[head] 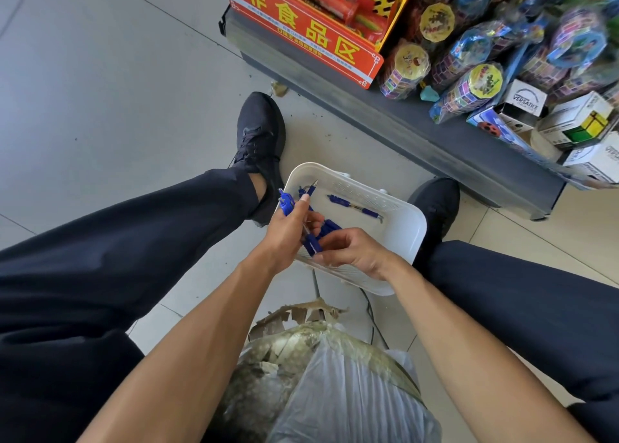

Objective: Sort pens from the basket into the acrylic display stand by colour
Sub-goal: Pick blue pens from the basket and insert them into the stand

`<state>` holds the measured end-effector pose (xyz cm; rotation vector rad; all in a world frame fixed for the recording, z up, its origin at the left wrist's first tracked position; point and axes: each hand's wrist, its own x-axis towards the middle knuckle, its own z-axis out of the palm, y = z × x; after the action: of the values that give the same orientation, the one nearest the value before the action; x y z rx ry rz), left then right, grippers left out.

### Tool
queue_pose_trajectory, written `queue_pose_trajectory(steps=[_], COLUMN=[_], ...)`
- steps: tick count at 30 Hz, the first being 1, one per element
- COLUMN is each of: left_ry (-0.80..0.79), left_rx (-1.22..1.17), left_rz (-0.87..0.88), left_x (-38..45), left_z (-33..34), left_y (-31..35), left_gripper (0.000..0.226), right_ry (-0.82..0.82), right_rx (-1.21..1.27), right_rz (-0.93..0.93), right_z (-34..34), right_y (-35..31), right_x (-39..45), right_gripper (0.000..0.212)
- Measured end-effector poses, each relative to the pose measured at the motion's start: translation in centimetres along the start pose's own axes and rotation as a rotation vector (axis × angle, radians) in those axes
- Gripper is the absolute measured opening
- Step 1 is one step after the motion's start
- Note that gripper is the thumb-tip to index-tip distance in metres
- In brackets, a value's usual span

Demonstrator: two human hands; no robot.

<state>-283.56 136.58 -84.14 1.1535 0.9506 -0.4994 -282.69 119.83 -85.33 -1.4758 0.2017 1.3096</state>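
Blue pens (290,204) bunched in left fingers (303,208); right fingers (330,241) seemingly pinch one.

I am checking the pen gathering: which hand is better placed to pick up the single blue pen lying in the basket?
Probably the right hand: it is nearer the loose blue pen in the white basket and pinches only pen ends, while the left hand grips the bundle of blue pens.

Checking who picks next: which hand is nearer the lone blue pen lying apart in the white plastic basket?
Right. The right hand sits below the lone blue pen; the left hand, gripping several blue pens, is farther left.
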Motion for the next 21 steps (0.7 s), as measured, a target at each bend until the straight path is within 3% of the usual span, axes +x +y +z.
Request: queue_pose_trajectory(steps=[3, 5, 8, 11, 14, 21], left_ry=[-0.013, -0.026, -0.008, -0.011, -0.007, -0.018], left_rx=[-0.075, -0.095, -0.029, -0.006, -0.024, -0.059], left_rz=[-0.056, -0.057, -0.019, 0.016, 0.003, -0.031], left_x=[0.0, -0.1, -0.2, -0.3, -0.2, -0.1], left_z=[0.2, 0.2, 0.2, 0.2, 0.3, 0.4], left_y=[0.0, 0.1, 0.3, 0.2, 0.2, 0.3], left_gripper=[0.038, 0.038, 0.036, 0.037, 0.036, 0.034], right_ry=[0.117, 0.291, 0.496, 0.438, 0.415, 0.362], right_rx=[0.059, 0.028, -0.29, -0.573, -0.633, -0.79], right_rz=[0.031, 0.07, 0.161, 0.254, 0.314, 0.343], right_z=[-1.0, -1.6, -2.9, -3.2, -2.8, -2.5], right_y=[1.0, 2.1, 3.5, 3.7, 3.1, 3.1], right_x=[0.5, 1.3, 2.2, 2.8, 3.3, 3.5], right_gripper=[0.018, 0.009, 0.015, 0.043, 0.05, 0.012])
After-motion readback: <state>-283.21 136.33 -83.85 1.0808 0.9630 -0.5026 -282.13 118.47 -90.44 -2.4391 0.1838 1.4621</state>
